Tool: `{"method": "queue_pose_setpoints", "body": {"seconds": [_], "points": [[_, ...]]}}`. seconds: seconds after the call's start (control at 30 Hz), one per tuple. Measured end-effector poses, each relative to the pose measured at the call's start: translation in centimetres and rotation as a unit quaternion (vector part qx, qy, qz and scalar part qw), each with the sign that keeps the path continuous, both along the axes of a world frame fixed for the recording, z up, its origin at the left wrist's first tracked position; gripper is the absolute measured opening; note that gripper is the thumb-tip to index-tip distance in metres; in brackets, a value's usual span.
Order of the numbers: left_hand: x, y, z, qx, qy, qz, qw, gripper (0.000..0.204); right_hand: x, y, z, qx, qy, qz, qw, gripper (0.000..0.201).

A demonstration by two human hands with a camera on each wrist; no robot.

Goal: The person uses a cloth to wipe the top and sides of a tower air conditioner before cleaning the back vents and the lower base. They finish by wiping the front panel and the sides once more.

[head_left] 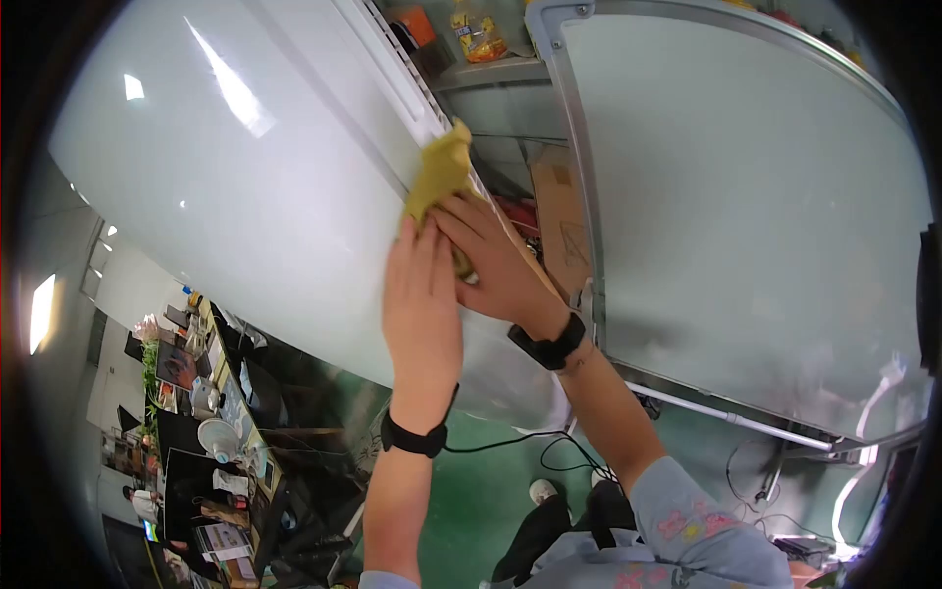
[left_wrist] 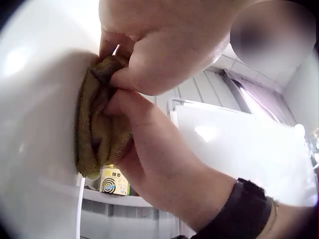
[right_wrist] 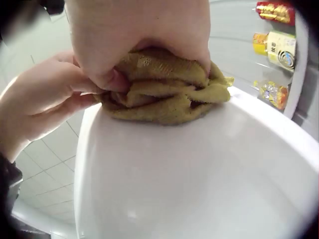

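A yellow-green cloth lies bunched against a glossy white curved panel, near its slatted edge. My right hand grips the cloth, its thumb tucked against the folds in the right wrist view. Beside it, my left hand presses at the cloth with its fingers extended, their tips close to the right hand's fingers. In the left wrist view, the left thumb touches the top of the cloth; the left fingertips are partly hidden.
To the right stands a metal-framed whitish panel. Behind the gap are a shelf with packages and a cardboard box. Black cables hang below above a green floor. A cluttered desk stands at the left.
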State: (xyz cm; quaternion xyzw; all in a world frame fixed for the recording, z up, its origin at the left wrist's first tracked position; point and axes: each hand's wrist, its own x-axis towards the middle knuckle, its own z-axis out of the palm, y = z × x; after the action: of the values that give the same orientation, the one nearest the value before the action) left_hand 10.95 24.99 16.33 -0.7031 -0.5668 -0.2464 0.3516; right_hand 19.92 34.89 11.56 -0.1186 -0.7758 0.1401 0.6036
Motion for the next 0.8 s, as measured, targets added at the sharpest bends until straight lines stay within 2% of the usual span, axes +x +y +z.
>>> {"method": "queue_pose_setpoints", "body": {"seconds": [0.03, 0.1, 0.23, 0.33, 0.4, 0.47, 0.5, 0.6, 0.67, 0.73, 0.8], "points": [[-0.2, 0.3, -1.4, -0.029, 0.002, -0.009, 1.0, 0.043, 0.3, 0.4, -1.7, -0.035, -0.013, 0.011, 0.999, 0.069], [-0.6, 0.2, -5.7, -0.089, 0.009, -0.029, 0.996, 0.043, 0.2, 0.5, -8.3, -0.105, -0.037, 0.034, 0.993, 0.067], [-1.3, 0.0, -16.6, -0.24, 0.093, -0.003, 0.966, 0.042, 0.1, -1.8, -20.6, -0.273, -0.047, 0.045, 0.96, 0.065], [-1.3, -0.6, -23.4, -0.291, 0.167, -0.003, 0.942, 0.041, 0.4, -4.6, -27.0, -0.368, -0.036, 0.031, 0.928, 0.055], [-1.4, -0.8, -27.1, -0.304, 0.169, -0.008, 0.937, 0.039, 0.4, -5.2, -30.8, -0.429, -0.048, 0.047, 0.901, 0.053], [-1.4, -0.9, -28.5, -0.315, 0.166, -0.011, 0.934, 0.038, 0.3, -5.6, -32.5, -0.445, -0.032, 0.047, 0.894, 0.052], [-1.5, -0.9, -28.7, -0.319, 0.161, -0.012, 0.934, 0.037, 0.3, -5.9, -32.8, -0.452, -0.023, 0.047, 0.89, 0.052], [-1.5, -0.9, -27.4, -0.31, 0.164, -0.005, 0.936, 0.039, 0.8, -5.2, -28.7, -0.5, -0.03, 0.1, 0.86, 0.051], [-1.4, -0.8, -24.4, -0.289, 0.148, -0.005, 0.946, 0.041, 0.5, -4.6, -25.6, -0.443, 0.001, 0.096, 0.891, 0.053], [-0.9, -1.4, -18.9, -0.261, 0.105, -0.013, 0.959, 0.042, 0.0, -4.3, -21.5, -0.357, 0.04, 0.08, 0.93, 0.055], [-0.5, -1.8, -13.9, -0.224, 0.164, 0.036, 0.96, 0.042, -0.8, -3.7, -16.3, -0.246, 0.076, 0.05, 0.965, 0.057]]}}
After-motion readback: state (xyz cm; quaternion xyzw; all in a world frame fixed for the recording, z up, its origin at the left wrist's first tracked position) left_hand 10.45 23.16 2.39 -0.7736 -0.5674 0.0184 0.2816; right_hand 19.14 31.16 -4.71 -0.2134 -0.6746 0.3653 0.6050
